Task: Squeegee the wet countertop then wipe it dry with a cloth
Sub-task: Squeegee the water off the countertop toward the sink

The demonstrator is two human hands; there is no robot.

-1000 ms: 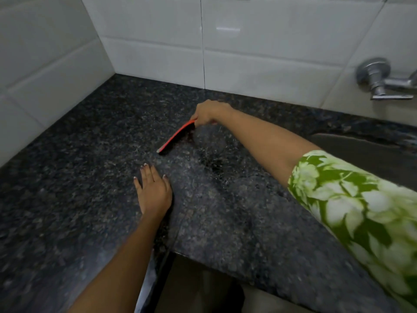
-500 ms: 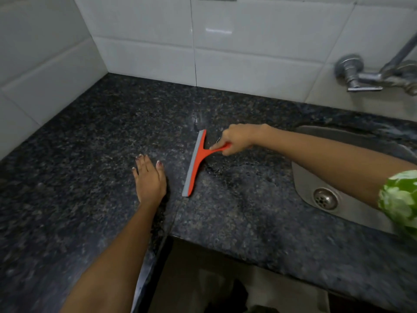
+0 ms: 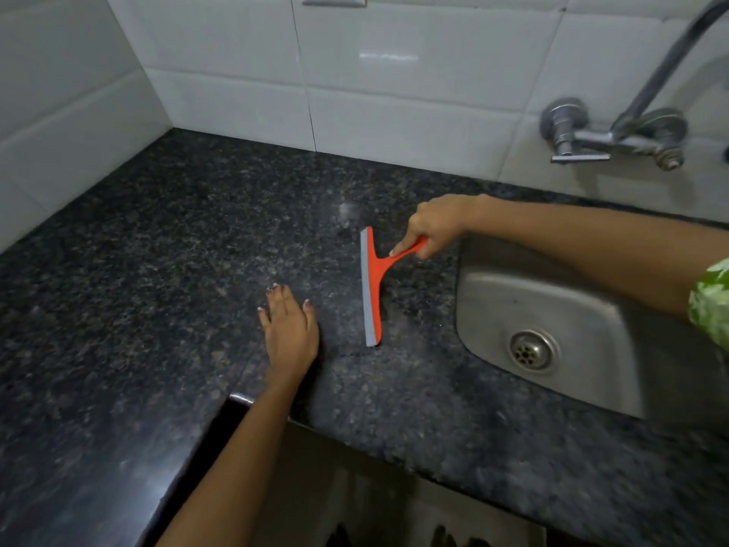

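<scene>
The right hand point(image 3: 436, 223) gripped the orange plastic squeegee point(image 3: 372, 288) by its handle, blade on the speckled black granite surface point(image 3: 157, 250); the left hand point(image 3: 290, 329) rested flat, fingers straight.

- Right arm point(image 3: 591, 246): bare from wrist to past the elbow, with a short sleeve point(image 3: 712, 300) in a green-and-white floral print.
- Left arm point(image 3: 236, 452): bare, no sleeve showing.
- Left hand point(image 3: 290, 333): pale polished fingernails.
</scene>
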